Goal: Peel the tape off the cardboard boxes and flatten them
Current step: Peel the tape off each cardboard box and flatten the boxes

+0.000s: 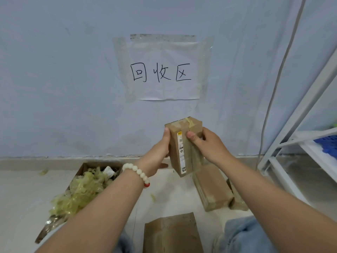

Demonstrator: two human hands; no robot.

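Cardboard box (184,147), mid-frame, held upright: left hand (158,152) grips its side, right hand (209,145) clasps the other, thumb pressing the front; far fingers hidden.

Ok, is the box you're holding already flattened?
No, the box gripped between the left hand and right hand is a full, closed block, held upright.
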